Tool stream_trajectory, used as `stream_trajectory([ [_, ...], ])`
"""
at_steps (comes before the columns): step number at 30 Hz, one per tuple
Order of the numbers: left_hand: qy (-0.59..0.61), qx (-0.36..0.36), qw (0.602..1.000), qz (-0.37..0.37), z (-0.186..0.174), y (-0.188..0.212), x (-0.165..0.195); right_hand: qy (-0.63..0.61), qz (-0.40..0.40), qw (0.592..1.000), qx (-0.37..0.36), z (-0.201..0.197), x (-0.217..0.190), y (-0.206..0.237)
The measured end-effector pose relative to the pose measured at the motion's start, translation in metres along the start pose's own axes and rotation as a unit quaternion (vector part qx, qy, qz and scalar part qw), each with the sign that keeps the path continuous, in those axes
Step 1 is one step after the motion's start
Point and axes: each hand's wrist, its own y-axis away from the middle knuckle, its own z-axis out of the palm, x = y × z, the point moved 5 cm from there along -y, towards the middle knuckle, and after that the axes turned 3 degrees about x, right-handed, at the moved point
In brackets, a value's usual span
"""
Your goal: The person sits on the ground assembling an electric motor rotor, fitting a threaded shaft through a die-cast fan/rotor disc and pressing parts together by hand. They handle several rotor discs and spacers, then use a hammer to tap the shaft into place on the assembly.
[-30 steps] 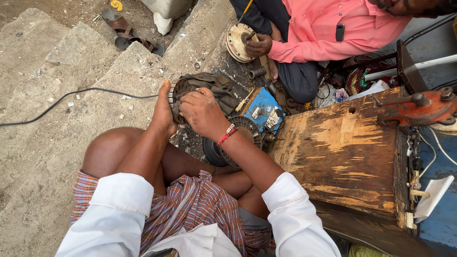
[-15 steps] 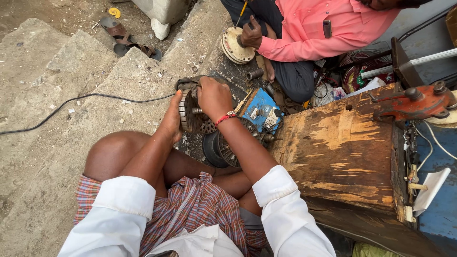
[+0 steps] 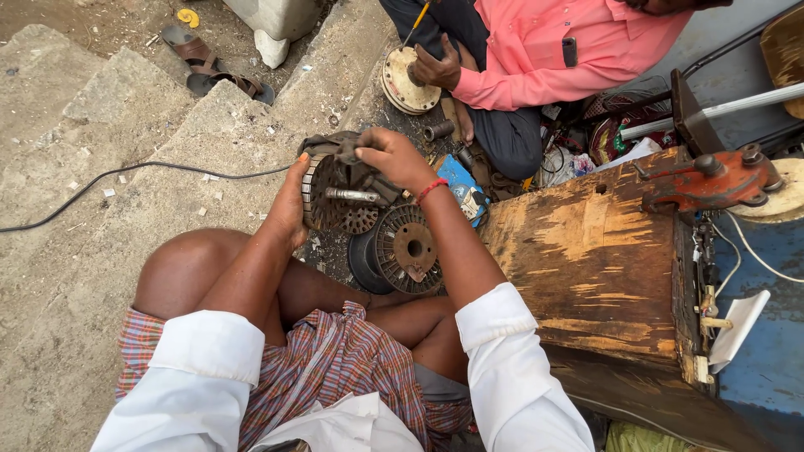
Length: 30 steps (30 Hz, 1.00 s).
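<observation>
My left hand [image 3: 291,205] cups the left side of a round, slotted metal motor core [image 3: 339,191] with a steel shaft sticking out of its middle. My right hand [image 3: 394,156] grips the top of the same core, where dark windings bunch up. A red thread bracelet circles my right wrist. Just below the core, a black wire spool [image 3: 402,250] lies on the ground by my knees.
A person in a pink shirt [image 3: 536,59] sits opposite, holding a round cream motor cover [image 3: 408,81] and a tool. A scuffed wooden box [image 3: 586,251] with a red hand-crank device [image 3: 712,180] stands at my right. A black cable [image 3: 151,167] crosses the concrete steps; sandals [image 3: 209,67] lie beyond.
Both hands have tilted the motor core up, so its slotted face and shaft now show. The view has shifted slightly; the other person has kept working on the round cover.
</observation>
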Motion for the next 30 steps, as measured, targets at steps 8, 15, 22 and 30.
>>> stream_trajectory([
  [8,-0.025,0.017,0.998,0.054,-0.011,-0.015,-0.006,0.200,-0.115,0.972,-0.051,0.053,-0.027,0.024],
  [15,0.033,-0.017,0.998,0.054,-0.009,-0.009,0.001,0.308,-0.063,0.949,-0.023,0.066,-0.067,0.029],
  [22,0.019,-0.002,0.998,0.065,0.002,0.010,0.017,0.368,-0.102,0.924,0.003,0.058,-0.061,0.047],
  [30,0.023,0.006,0.997,0.073,0.005,0.016,0.017,0.394,-0.168,0.903,0.030,0.047,-0.063,0.062],
])
